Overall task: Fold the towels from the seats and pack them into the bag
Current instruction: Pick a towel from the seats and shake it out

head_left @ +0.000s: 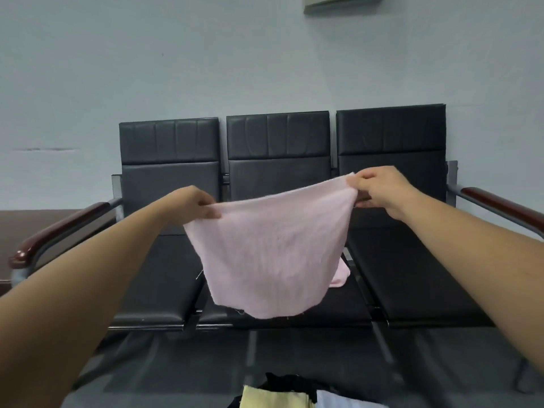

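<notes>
Pink towel [270,254], mid frame: hung before the seats [159,278], left grip [200,203] and right grip [379,191] each pinched on a top corner. Judged to need its corners levelled before halving; rear layer possibly bunched.

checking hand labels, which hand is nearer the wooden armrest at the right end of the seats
Right. The right hand pinches a top corner of the pink towel, left of that armrest; the left hand pinches the other corner, farther left, beyond the whole towel.

Left seat [153,278] and right seat [412,275] lie bare; armrests [59,228] flank the row
</notes>
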